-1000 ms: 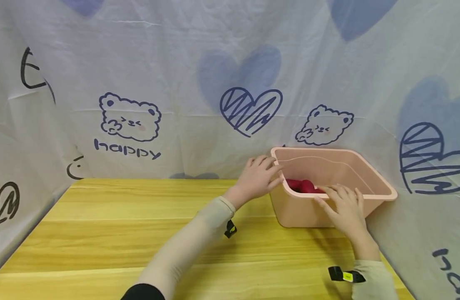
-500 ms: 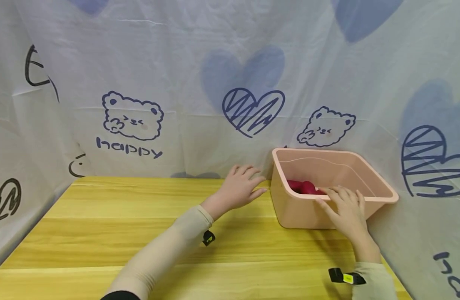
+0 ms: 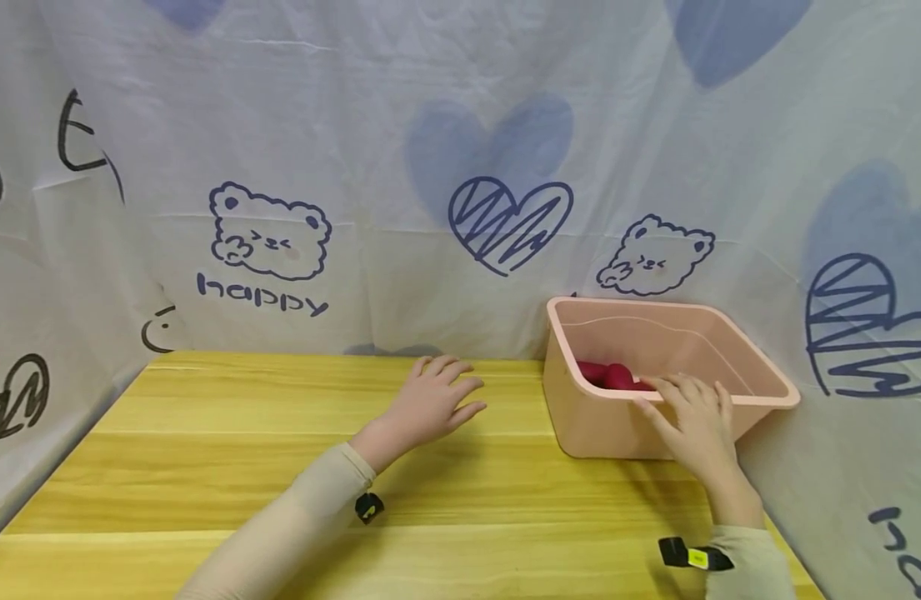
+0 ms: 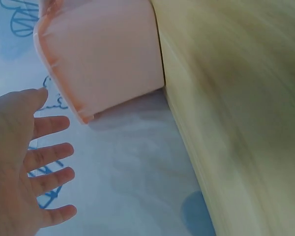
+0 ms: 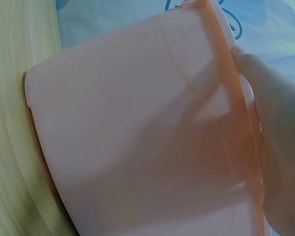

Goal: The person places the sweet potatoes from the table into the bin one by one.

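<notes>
Bin [image 3: 640,421], pink, at 2 o'clock: my right hand [image 3: 696,421] grips its near rim. My left hand [image 3: 430,404] hovers open. One-handed pulling could tip it.

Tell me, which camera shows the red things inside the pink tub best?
The head view: it looks down into the pink tub and shows the red things at the bottom. Both wrist views show only the tub's outer wall, so its contents are hidden.

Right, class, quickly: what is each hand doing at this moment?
Left hand: open, fingers spread, holding nothing, apart from the pink bin.
Right hand: fingers over the bin's near rim; whether they grip it cannot be told.
</notes>
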Tool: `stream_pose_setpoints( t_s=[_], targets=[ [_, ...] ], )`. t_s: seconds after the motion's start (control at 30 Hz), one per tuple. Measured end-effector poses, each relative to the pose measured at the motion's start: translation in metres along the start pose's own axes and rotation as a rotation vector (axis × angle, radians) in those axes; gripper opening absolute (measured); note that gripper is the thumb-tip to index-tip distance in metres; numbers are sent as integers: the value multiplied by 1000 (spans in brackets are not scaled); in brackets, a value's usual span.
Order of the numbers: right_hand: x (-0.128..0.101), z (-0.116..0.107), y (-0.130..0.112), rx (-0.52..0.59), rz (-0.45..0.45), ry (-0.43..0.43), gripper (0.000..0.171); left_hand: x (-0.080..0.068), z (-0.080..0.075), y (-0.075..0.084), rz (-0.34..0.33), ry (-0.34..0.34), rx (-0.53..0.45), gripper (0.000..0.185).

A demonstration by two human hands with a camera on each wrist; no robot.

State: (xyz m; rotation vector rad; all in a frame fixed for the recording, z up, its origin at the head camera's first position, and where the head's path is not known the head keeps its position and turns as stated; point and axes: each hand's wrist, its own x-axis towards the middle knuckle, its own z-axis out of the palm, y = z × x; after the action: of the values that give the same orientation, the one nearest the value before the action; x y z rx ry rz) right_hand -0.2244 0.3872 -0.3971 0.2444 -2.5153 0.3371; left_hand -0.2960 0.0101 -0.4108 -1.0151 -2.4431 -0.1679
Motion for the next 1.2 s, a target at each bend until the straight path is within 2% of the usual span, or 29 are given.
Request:
stream_pose_setpoints(
  t_s=[0.3, 0.53, 0.73, 0.97, 1.2],
  targets=[
    [-3, -2, 2, 7, 1, -13, 41, -29, -12, -3, -75, -43, -45, 42],
    [-4, -5, 2, 2, 2, -10, 42, -45, -21, -5, -134, -35, -73, 41],
    [-2, -9, 3, -4, 4, -16, 46, -60, -27, -9, -179, 1, -66, 39],
    [-2, -11, 4, 6, 32, -27, 54, -70, -33, -19, -223, 3, -49, 39],
    [-1, -11, 3, 26, 16, 6, 55, -75, -41, -26, -265, 14, -47, 40]
  ],
)
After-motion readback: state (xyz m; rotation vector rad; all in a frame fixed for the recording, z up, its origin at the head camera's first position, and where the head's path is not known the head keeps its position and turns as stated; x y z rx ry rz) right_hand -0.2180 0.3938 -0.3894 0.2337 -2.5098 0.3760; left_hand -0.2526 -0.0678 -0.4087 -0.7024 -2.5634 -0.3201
